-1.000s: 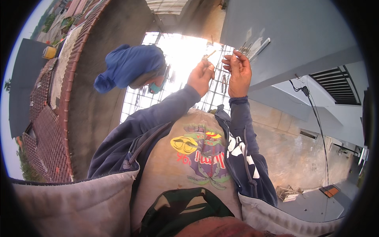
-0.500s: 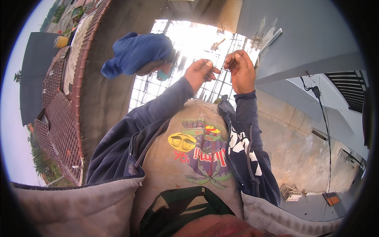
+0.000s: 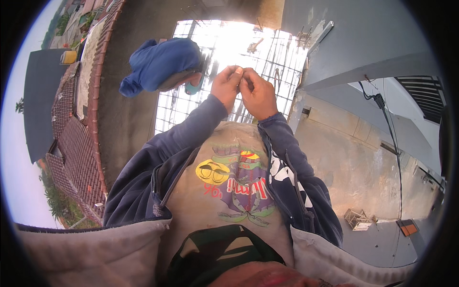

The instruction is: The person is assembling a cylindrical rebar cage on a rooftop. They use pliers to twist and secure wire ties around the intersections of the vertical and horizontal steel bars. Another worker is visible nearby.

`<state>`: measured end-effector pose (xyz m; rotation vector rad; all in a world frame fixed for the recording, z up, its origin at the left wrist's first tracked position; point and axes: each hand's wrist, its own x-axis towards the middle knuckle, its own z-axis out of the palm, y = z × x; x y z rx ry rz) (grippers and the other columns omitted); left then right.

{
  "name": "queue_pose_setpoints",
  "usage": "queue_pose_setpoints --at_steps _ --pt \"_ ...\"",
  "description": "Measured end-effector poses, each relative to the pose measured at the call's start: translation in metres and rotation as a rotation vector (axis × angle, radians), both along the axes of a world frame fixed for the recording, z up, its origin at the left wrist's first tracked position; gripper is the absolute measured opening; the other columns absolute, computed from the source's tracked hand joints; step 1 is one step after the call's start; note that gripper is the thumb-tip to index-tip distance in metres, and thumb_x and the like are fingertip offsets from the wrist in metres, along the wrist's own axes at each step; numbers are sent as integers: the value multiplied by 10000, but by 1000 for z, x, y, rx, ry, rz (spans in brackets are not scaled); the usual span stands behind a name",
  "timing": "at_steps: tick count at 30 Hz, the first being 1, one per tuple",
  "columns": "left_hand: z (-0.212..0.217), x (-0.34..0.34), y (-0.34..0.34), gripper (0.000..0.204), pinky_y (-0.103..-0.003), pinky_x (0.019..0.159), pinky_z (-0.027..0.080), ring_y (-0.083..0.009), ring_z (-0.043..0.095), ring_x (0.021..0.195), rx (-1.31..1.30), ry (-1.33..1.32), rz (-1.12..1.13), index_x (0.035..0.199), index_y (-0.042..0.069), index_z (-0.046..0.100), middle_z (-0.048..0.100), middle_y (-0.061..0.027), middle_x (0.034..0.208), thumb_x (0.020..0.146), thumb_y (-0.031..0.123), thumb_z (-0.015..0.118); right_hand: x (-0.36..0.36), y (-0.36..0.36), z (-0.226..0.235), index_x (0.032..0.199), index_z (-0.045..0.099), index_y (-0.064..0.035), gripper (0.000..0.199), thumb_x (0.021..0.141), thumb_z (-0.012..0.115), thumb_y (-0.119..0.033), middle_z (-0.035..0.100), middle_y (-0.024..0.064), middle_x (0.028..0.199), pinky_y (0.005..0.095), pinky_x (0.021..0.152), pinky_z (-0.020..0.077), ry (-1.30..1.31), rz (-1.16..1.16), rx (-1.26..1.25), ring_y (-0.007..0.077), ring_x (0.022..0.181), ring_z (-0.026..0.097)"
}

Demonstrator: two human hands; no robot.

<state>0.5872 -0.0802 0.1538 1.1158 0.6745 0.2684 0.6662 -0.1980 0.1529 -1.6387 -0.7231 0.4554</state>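
Observation:
My left hand [image 3: 226,89] and my right hand [image 3: 259,97] meet in front of my chest, fingertips touching. Both are closed in a pinch; whatever lies between the fingers is too small or hidden to make out. Beneath them spreads a grid of steel bars [image 3: 282,62] over a brightly glaring surface. A long thin tool with two handles, like pincers [image 3: 277,79], lies on the grid just beyond my right hand. Farther off rests a small brownish tool [image 3: 255,46], its kind unclear.
A co-worker in a blue top [image 3: 165,62] bends over the grid's left side. Along the left runs a tiled roof [image 3: 76,143]. On the right are a grey wall [image 3: 363,43], a hanging black cable [image 3: 393,129], and a small wooden crate-like frame [image 3: 357,220].
My hands were apart, with the right one raised higher; now they have come together at the fingertips. The pincer-like tool shows beside my right hand.

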Motion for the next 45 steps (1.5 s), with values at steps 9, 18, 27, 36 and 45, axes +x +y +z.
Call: queue_pose_setpoints --at_steps 9,18,27,36,45 --pt "6 -12 3 152 -328 817 600 -130 693 947 -34 49 30 1174 86 624 697 -25 1056 1092 214 635 -6 -5 3 1073 718 16 198 965 673 -144 760 124 847 332 651 578 288 -9 152 182 699 732" --pt "8 9 -11 187 -260 644 549 -98 659 780 222 201 -85 1148 74 713 699 -23 1032 1041 227 721 -3 -11 -37 1069 690 29 193 1004 732 -147 744 72 891 250 616 539 800 -141 357 110 736 706" --pt "-39 21 -6 319 -231 572 419 -29 523 639 420 279 -181 1109 2 797 701 7 788 984 296 801 -4 -19 -39 1300 624 9 393 966 778 -129 754 58 887 241 606 472 972 -417 393 102 769 695" --pt "-72 33 32 295 -227 582 391 -35 497 641 283 305 -367 1091 13 802 699 18 802 993 291 795 -6 5 -76 1372 704 -41 377 1009 741 -137 754 48 986 259 687 530 625 -506 104 96 817 682" --pt "-92 33 145 252 -237 545 360 -56 465 610 -362 366 -689 1052 12 759 645 -4 818 1017 262 757 1 64 -56 1084 791 -20 155 987 750 -134 760 109 974 300 722 569 111 -343 -260 184 803 718"
